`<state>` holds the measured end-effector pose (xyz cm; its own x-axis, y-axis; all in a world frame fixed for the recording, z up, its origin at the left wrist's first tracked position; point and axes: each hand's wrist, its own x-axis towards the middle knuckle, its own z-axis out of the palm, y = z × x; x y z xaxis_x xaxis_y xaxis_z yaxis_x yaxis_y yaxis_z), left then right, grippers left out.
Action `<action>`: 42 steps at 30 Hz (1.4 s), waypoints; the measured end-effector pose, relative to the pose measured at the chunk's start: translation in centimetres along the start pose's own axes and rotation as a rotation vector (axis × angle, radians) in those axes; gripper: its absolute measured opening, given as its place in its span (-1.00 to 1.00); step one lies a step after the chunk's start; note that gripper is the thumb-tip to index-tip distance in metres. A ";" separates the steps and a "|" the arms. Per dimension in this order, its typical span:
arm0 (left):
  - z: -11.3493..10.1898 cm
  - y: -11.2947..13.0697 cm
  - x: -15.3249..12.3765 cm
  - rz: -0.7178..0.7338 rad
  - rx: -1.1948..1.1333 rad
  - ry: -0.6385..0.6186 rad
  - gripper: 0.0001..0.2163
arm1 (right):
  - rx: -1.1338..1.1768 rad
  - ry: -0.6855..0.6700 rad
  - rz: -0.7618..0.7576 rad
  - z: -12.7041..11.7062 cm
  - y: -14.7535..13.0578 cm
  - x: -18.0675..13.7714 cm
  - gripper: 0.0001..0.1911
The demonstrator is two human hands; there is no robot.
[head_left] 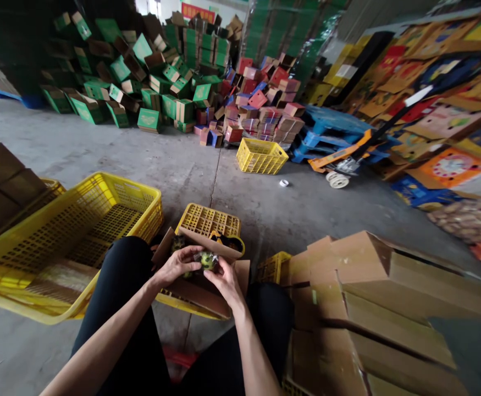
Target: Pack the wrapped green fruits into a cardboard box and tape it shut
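Note:
My left hand (177, 266) and my right hand (226, 278) meet over an open cardboard box (201, 294) between my knees. Pinched between their fingers is a green fruit in clear plastic wrap (208, 260); its exact kind is too small to tell. More dark green wrapped pieces (177, 243) show at the box's left side, partly hidden by my left hand. The box rests on a yellow plastic crate (209, 218). A black and yellow object (228, 241), perhaps a tape dispenser, lies by the far flap.
A large yellow crate (141, 195) stands to my left, with a flat piece inside. Stacked folded cartons (388, 297) rise at my right. Farther off are a small yellow crate (262, 157), a pallet jack (343, 159), blue pallets (331, 126) and heaped green boxes (149, 118).

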<state>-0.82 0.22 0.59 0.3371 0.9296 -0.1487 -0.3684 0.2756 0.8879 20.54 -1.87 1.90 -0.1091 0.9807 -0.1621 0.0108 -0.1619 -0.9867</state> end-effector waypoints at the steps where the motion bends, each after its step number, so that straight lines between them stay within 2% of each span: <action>1: 0.0 0.0 0.0 0.008 -0.009 -0.005 -0.41 | 0.043 0.003 0.014 0.0 -0.2 0.0 -0.46; 4: 0.0 0.0 0.1 -0.004 -0.014 -0.028 -0.41 | 0.152 0.051 0.033 -0.2 -0.7 0.2 -0.43; 7: -0.1 -0.4 0.2 -0.091 -0.075 -0.039 -0.40 | 0.217 0.073 0.016 -0.3 -0.8 0.2 -0.47; 13: -0.3 -1.4 0.5 -0.271 -0.118 -0.067 -0.32 | 0.210 -0.056 -0.003 0.0 -1.1 -0.3 -0.43; 16: -0.4 -1.3 0.4 -0.255 -0.130 -0.066 -0.38 | 0.177 -0.098 -0.023 0.2 -1.3 -0.4 -0.48; 19: -0.4 -1.0 0.4 -0.220 -0.158 -0.015 -0.45 | 0.170 -0.107 -0.012 0.3 -1.3 -0.4 -0.44; 29: -0.4 -0.5 0.5 -0.109 -0.126 0.169 -0.47 | 0.192 0.068 -0.016 -0.3 -0.7 0.2 -0.18; 31: -0.5 -0.5 0.6 -0.111 -0.128 0.188 -0.48 | 0.179 0.085 -0.034 -0.6 -0.6 0.3 -0.21; 36: -0.9 -0.7 0.8 -0.119 -0.195 0.155 -0.45 | 0.101 0.106 -0.073 -0.8 0.0 0.7 -0.49; 42: -0.9 -0.6 0.8 -0.094 -0.237 0.123 -0.44 | -0.006 0.093 -0.003 -0.7 0.3 0.6 -0.55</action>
<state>-1.18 1.01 -0.44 0.2772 0.9159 -0.2904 -0.5376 0.3984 0.7431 21.13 -1.23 1.49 -0.0165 0.9871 -0.1592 0.0170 -0.1589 -0.9871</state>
